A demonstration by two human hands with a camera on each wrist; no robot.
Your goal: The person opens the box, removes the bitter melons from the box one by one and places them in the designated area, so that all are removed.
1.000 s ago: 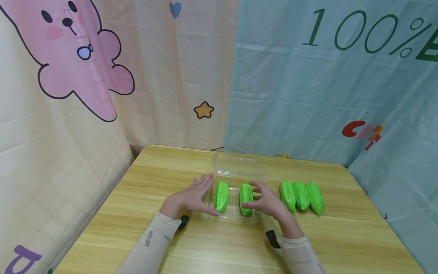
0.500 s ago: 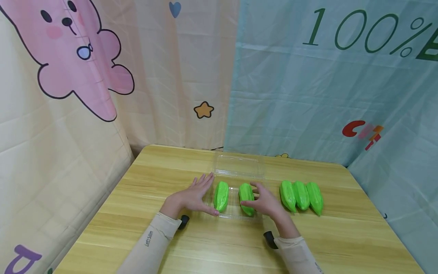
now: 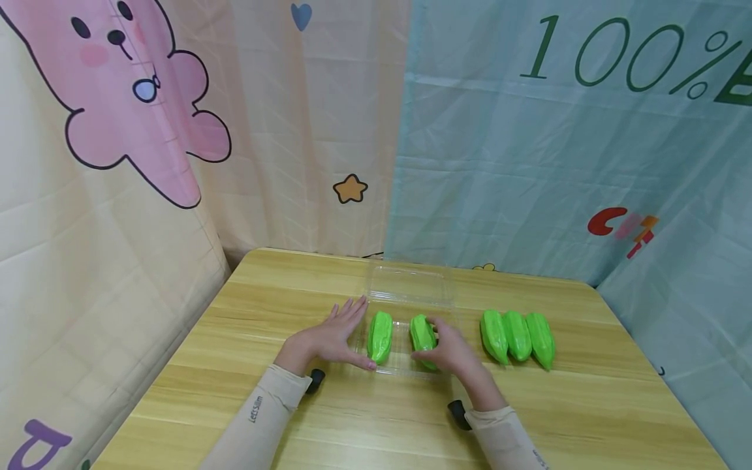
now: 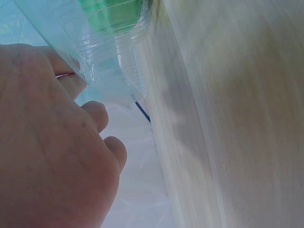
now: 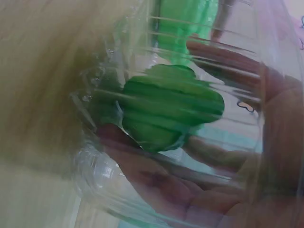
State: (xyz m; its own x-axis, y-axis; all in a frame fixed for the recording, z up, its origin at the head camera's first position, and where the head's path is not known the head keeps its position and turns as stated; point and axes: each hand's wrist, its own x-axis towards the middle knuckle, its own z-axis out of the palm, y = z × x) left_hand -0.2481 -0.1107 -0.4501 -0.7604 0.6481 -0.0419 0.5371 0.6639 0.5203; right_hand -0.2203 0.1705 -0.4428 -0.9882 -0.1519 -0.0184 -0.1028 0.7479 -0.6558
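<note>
A clear plastic clamshell box point(image 3: 396, 373) stands on the table, its hinged lid point(image 3: 410, 284) folded back. Two green star fruits are inside: the left one point(image 3: 380, 338) lies alone, and the right one point(image 3: 420, 331) is in my right hand point(image 3: 452, 351), thumb at its near end and fingers over its far side. Seen end-on through the plastic in the right wrist view, that star fruit point(image 5: 171, 107) shows its lobed outline. My left hand point(image 3: 329, 339) spreads along the box's left side, thumb at the front corner; in the left wrist view its fingertips meet the plastic edge point(image 4: 78, 76).
Right of the box, three more green star fruits point(image 3: 517, 336) lie side by side on the wooden table point(image 3: 364, 431). Printed curtains point(image 3: 499, 163) hang close behind the table and along its sides.
My right hand has moved slightly left and its fingers have closed in around the right star fruit, which now leans a little. The left hand and the other star fruits stay put.
</note>
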